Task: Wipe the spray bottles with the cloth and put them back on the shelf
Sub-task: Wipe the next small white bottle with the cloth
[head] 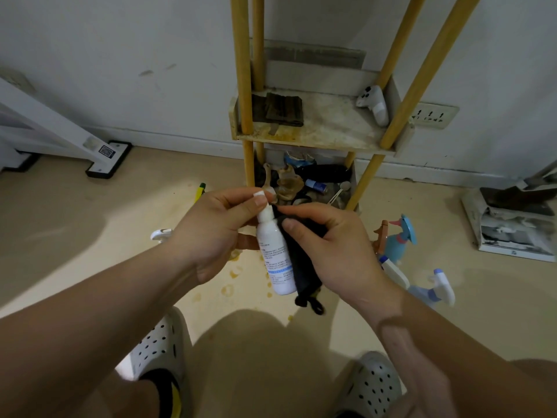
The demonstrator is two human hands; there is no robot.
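- My left hand [217,233] pinches the white spray bottle [275,251] by its cap, thumb and forefinger on top and the other fingers curled behind its body.
- My right hand [325,242] grips the black cloth [301,267], thumb pressing it against the bottle's side.
- I hold the bottle upright in the air just in front of the shelf [316,134].
- A blue spray bottle [398,239] and a white-headed spray bottle [434,288] lie on the floor to the right of the shelf's foot.
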